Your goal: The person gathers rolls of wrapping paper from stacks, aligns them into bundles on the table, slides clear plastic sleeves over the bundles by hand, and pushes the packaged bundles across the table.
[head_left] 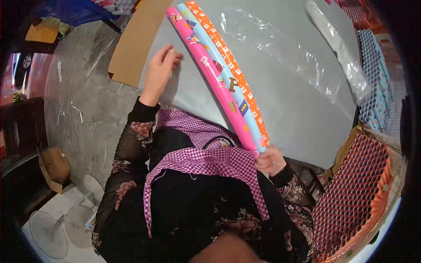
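Observation:
Three rolls of wrapping paper lie side by side, slanting over the grey table: a pink roll (pixel 209 72), a light blue roll (pixel 219 59) and an orange roll (pixel 232 59) with white prints. Their lower ends reach past the table's near edge, where my right hand (pixel 270 161) has its fingers closed at the ends of the rolls. To the left of the pink roll, my left hand (pixel 160 73) hovers with loosely bent fingers, apart and holding nothing. Clear plastic film (pixel 280 52) is spread on the table right of the rolls.
A narrow clear plastic sleeve (pixel 340 46) lies at the table's right. Beyond it stand stacked blue rolls (pixel 372 83), and a box of red-toned rolls (pixel 355 197) is at my right. Cardboard (pixel 131 44) borders the table's left side. A white fan (pixel 48 234) stands lower left.

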`<action>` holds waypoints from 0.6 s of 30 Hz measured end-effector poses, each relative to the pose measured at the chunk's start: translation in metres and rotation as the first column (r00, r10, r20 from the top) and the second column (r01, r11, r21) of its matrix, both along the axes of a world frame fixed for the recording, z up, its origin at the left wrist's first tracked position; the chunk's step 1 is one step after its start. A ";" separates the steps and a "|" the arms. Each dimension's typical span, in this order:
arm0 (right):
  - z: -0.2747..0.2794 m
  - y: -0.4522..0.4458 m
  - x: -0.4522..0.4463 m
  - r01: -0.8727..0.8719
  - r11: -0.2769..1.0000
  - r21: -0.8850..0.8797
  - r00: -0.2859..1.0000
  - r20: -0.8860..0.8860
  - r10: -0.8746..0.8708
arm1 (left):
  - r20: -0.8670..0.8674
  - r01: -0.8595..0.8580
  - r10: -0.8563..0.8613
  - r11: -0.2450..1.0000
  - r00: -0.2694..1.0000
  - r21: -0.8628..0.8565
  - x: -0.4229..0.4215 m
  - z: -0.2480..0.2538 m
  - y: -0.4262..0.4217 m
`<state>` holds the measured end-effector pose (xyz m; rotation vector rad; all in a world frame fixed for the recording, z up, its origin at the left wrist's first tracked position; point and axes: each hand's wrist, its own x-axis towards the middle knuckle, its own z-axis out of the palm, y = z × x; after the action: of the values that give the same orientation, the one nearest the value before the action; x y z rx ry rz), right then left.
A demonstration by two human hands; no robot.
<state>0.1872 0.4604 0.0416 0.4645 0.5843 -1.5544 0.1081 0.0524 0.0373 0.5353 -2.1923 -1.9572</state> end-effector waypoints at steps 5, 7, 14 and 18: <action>-0.001 -0.006 0.014 0.180 0.977 -0.117 0.974 -0.118 -0.193 | 0.063 0.178 -0.274 0.765 0.960 0.620 0.009 0.022 0.044; 0.000 -0.011 0.025 0.230 0.973 -0.025 0.955 -0.188 -0.231 | 0.052 0.189 -0.278 0.768 0.959 0.612 0.008 0.031 0.059; -0.034 -0.008 0.040 0.340 0.911 0.232 0.933 -0.207 -0.296 | 0.100 0.145 -0.224 0.853 0.969 0.501 -0.012 0.034 0.081; -0.070 0.005 0.050 0.205 0.894 0.398 0.934 -0.354 -0.056 | 0.104 0.195 -0.277 0.854 0.955 0.483 -0.018 0.032 0.086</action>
<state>0.2374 0.4655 -0.0280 0.5856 1.1983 -1.6484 0.0900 0.1385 0.0697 0.5267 -1.9407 -2.6988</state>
